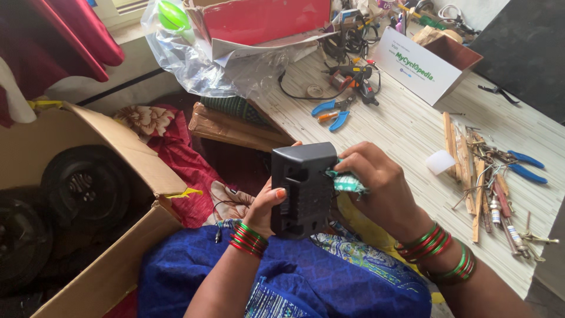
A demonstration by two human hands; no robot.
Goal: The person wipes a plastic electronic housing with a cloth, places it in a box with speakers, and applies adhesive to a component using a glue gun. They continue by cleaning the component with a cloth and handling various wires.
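A dark grey plastic casing [303,188] with slots in its side is held upright over my lap. My left hand [265,206] grips its lower left side, thumb on the face. My right hand [379,188] is at the casing's right edge, fingers pinched on a small green circuit board [347,182] that sticks out from the casing. Both wrists wear red and green bangles.
A pale striped table [412,129] holds blue-handled pliers [332,113], a glue gun [359,79], a white-sided cardboard box [426,65], wooden sticks and small tools [488,182] and more blue pliers [527,166]. An open carton [118,176] with black round parts stands at left. A clear plastic bag [194,53] lies behind.
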